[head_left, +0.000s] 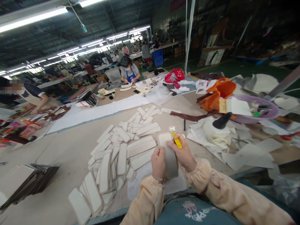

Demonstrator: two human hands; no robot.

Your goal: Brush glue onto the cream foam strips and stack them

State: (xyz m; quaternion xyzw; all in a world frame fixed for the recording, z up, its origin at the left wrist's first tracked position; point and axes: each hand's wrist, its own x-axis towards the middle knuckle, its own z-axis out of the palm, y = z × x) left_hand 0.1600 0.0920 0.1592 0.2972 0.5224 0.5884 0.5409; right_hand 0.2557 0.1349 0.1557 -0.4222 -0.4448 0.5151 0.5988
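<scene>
In front of my body I hold up a long padded panel (170, 162) with rounded ends, pale at the top and grey in shade below. My left hand (157, 163) is closed on its left edge, thumb on the face. Gripping the right edge is my right hand (185, 154), its thumb also on the face. Tucked in the right hand's fingers is a yellow tool (177, 141) like a cutter; its blade cannot be made out. To the left, several similar whitish panels (123, 159) lie in a loose, overlapping heap on the table (77, 147).
Dark-edged sheets (30, 181) are stacked at left. On the right are a white container (215, 132) with a black top, a purple basin (269, 109), an orange bag (217, 93) and scraps. A brown strip (194, 116) lies beyond my hands. Co-workers sit at tables ahead and left.
</scene>
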